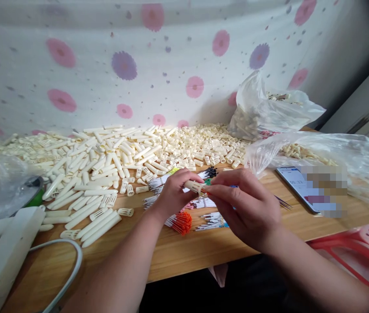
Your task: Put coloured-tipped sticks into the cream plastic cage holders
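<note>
My left hand (173, 191) holds a cream plastic slotted sleeve (193, 187) between thumb and fingers, above the table's front part. At the sleeve's right end, the fingertips of my right hand (248, 204) are pinched together; whether they grip the sleeve's rim or some small part is hidden. Below and behind the hands lie bundles of thin white sticks with coloured ends: an orange-tipped bundle (181, 223), a black-tipped bundle (209, 172) and a blue-ended bundle (213, 221). Loose slotted sleeves (125, 212) and long cream tubes (101, 228) lie to the left.
A wide heap of cream plastic parts (132, 148) covers the back of the wooden table (171, 261). Plastic bags (253, 104) of parts stand at right, near a phone (297, 187) and tweezers (283, 202). A power strip (11, 256) with a white cable lies front left. A red stool (367, 243) is below right.
</note>
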A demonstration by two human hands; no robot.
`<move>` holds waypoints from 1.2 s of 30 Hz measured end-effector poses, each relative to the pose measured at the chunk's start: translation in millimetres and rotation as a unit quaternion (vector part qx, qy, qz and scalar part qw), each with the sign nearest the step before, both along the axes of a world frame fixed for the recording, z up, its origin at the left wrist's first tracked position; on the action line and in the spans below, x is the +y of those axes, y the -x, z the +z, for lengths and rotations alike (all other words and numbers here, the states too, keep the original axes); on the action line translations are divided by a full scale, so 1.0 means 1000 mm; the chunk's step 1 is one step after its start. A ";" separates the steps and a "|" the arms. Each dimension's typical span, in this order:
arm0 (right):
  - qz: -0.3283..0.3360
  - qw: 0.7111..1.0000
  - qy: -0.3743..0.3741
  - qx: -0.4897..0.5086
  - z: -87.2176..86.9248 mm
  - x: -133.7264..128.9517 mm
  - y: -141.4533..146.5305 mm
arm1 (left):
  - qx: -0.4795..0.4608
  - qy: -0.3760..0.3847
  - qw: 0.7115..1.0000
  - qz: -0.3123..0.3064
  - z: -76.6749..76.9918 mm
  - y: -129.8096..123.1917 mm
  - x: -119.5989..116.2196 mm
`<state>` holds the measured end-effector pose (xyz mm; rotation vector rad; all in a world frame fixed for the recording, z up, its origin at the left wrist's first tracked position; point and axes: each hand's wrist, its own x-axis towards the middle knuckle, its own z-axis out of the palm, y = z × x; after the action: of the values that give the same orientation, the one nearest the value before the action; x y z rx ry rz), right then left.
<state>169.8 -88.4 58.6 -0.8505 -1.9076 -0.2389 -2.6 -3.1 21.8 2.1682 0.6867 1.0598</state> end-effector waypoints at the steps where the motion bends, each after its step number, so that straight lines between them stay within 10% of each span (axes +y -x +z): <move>1: -0.010 1.000 -0.001 0.002 -0.002 0.001 -0.003 | 0.010 -0.001 1.000 -0.005 0.001 0.001 0.000; 25: -0.057 0.981 0.103 0.154 -0.021 0.007 -0.001 | 0.034 -0.086 0.995 0.042 -0.006 -0.002 0.002; 36: 0.037 0.957 0.200 0.206 -0.025 0.007 -0.030 | 0.036 -0.048 0.998 0.021 -0.005 -0.005 0.000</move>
<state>200.3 -81.5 34.1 -1.0013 -1.6061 0.3610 2.1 -2.7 16.6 2.2930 0.7309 1.0594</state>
